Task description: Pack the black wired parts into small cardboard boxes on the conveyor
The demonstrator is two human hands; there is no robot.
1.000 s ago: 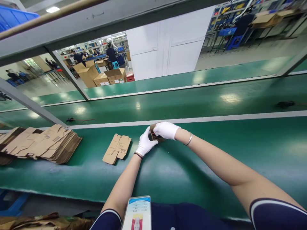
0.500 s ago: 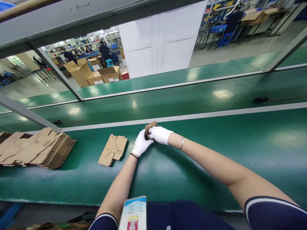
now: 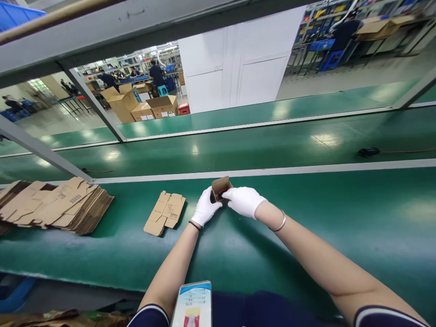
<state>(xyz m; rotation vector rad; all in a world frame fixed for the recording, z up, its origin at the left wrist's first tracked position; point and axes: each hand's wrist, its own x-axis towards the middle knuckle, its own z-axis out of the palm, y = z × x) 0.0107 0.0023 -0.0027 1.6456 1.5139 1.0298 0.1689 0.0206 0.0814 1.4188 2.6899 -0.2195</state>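
A small brown cardboard box [image 3: 221, 183] stands on the green bench with its lid flap raised. My white-gloved left hand [image 3: 206, 208] is closed around the box's left side. At the opening, the bent fingers of my gloved right hand [image 3: 245, 201] reach to the rim. Something dark with a red edge [image 3: 220, 194] shows inside the box by those fingertips; its kind is unclear, and whether the fingers grip it is hidden. Left of my hands lies one flat unfolded carton [image 3: 165, 212].
A stack of flat cartons [image 3: 61, 204] sits at the far left of the green bench [image 3: 306, 236]. Behind a pale ledge [image 3: 289, 170], a black object with a cord [image 3: 369, 151] lies at the right. Metal posts [image 3: 93, 103] rise beyond. People work in the background.
My right hand has drawn back slightly to the right from the box opening. The flap now shows more fully, and the dark and red contents have come into sight.
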